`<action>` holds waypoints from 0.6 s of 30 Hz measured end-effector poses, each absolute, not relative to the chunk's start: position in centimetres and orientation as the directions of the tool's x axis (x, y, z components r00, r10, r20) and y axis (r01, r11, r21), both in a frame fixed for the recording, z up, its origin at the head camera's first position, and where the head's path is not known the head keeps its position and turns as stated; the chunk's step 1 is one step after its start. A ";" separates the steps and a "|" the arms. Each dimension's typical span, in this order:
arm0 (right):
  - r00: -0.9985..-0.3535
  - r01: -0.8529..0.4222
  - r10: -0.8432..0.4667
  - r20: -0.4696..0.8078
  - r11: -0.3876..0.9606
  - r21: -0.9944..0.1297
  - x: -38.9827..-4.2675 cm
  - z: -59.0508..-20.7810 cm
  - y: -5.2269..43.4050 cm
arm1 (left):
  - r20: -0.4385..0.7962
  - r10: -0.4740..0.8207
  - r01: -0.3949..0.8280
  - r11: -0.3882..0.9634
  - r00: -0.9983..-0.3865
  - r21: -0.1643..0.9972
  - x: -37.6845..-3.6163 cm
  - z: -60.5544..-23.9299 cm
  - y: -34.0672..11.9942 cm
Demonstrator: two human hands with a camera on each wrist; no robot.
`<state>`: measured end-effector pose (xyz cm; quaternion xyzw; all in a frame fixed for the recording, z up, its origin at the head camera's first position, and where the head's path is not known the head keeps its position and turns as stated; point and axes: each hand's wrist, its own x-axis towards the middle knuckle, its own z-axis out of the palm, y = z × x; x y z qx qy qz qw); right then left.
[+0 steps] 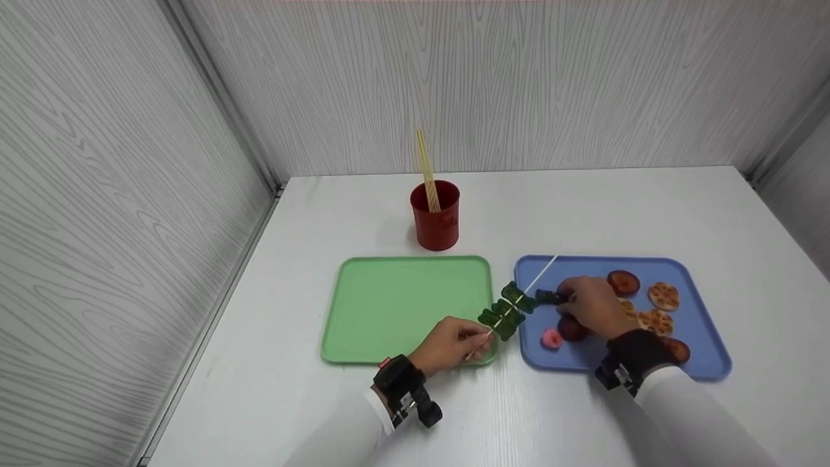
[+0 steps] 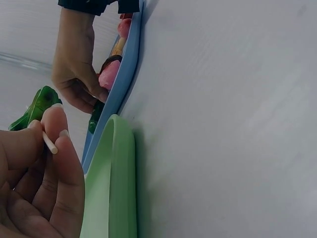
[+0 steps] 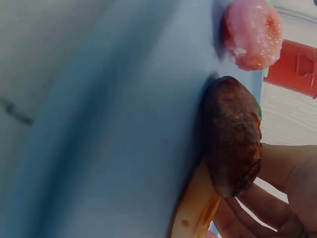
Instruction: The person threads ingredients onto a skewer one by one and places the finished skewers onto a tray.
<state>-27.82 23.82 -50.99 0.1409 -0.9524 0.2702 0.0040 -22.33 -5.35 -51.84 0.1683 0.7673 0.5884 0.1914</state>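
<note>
1 thin skewer [image 2: 50,143], left fingers [image 2: 68,183] pinching it, right fingers [image 2: 77,96] pinching glossy green piece [image 1: 548,297]

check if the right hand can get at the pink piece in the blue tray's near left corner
Probably yes: the pink piece lies uncovered on the blue tray, close to the right hand. But those fingers pinch a dark green piece, which would likely need letting go first.

Dk-green food pc [image 1: 547,297] partly hidden by R fingers [image 1: 577,290]. Thin yellow sticks [image 1: 423,159]: count unclear, btm ends hidden in red cylindrical cup [image 1: 437,230]. L wrist cam: lt-green rect. tray [image 2: 124,188] cut off at btm edge.
</note>
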 end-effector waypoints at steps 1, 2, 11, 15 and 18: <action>-0.961 -0.269 -0.262 0.086 0.817 -0.510 -27.8 -51.1 23.8 | -0.093 0.483 0.033 0.247 -0.870 0.969 -22.3 -51.8 -5.3; -0.962 -0.269 -0.258 0.093 0.819 -0.507 -27.8 -51.1 23.8 | -0.091 0.484 0.032 0.241 -0.870 0.970 -22.3 -51.9 -5.3; -0.922 -0.374 -0.274 0.274 0.813 -0.446 -27.6 -52.2 23.9 | -0.097 0.505 -0.008 0.175 -0.857 0.984 -22.3 -52.3 -5.0; -0.923 -0.374 -0.280 0.264 0.812 -0.447 -27.6 -52.3 24.1 | -0.105 0.507 -0.016 0.176 -0.856 0.984 -22.3 -52.5 -4.8; -0.921 -0.378 -0.287 0.263 0.821 -0.428 -27.8 -52.4 24.2 | -0.106 0.502 -0.013 0.185 -0.858 0.983 -22.3 -52.5 -4.9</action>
